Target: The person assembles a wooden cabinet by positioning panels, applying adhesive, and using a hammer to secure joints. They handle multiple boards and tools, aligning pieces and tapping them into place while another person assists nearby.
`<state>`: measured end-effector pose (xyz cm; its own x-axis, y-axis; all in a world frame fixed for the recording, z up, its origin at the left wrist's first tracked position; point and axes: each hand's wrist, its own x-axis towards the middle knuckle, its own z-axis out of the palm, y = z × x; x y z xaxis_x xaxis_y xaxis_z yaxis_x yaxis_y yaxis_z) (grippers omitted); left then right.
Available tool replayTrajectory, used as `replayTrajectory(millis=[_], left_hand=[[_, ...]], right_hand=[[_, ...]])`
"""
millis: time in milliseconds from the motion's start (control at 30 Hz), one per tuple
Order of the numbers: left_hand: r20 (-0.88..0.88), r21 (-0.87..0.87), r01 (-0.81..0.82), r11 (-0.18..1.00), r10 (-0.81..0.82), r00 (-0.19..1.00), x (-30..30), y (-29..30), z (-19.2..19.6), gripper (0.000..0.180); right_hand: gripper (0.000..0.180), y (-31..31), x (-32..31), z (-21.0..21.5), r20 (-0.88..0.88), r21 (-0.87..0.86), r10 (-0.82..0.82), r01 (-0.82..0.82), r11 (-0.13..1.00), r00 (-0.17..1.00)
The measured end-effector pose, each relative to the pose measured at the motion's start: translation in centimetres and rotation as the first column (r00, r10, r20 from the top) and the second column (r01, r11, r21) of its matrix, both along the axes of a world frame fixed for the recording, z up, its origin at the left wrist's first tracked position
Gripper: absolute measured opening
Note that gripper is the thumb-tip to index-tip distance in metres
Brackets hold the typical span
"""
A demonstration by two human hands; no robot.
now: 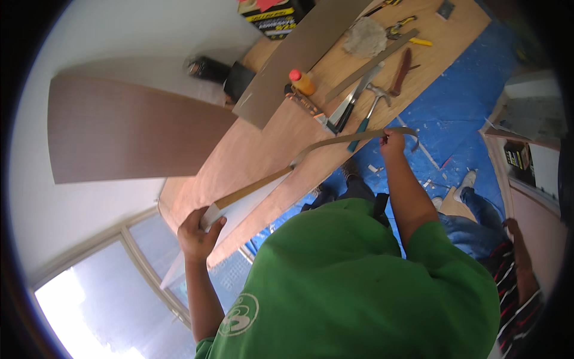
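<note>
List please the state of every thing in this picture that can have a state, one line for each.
left hand: closed on one end of the edge strip
right hand: closed on the other end of the strip
edge strip: lifted, curved, partly laid along the white board
white board: on edge, held
glue bottle: upright, red cap on
hammer: lying flat, untouched

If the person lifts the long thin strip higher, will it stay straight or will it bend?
The strip, likely an edging band, probably bends: it already sags and curves between the left hand and the right hand. Its free end curls down past the right hand, so it seems floppy. It looks thin, so likely light.
</note>
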<state>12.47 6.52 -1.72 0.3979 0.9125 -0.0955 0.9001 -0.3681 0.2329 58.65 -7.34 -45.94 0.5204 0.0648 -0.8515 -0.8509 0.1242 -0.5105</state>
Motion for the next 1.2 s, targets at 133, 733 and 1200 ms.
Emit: replayTrajectory(millis=[133,733,1200], left_hand=[[0.017,0.013,0.035,0.999,-0.036,0.999,0.1,0.1,0.1,0.046],[0.025,-0.02,0.025,0.999,-0.025,0.999,0.9,-1.1,1.0,0.051],[0.033,0.03,0.043,0.999,-0.044,0.999,1.0,-1.8,0.7,0.046]], right_hand=[[0.018,0.6,1.6,3.4,0.039,0.15,-0.151,0.144,0.978,0.988],[0.022,5.5,14.7,18.7,0.288,0.359,0.132,-0.235,0.903,0.949],[0.05,5.0,3.0,6.5,-0.026,-0.252,0.813,-0.791,0.557,0.581]])
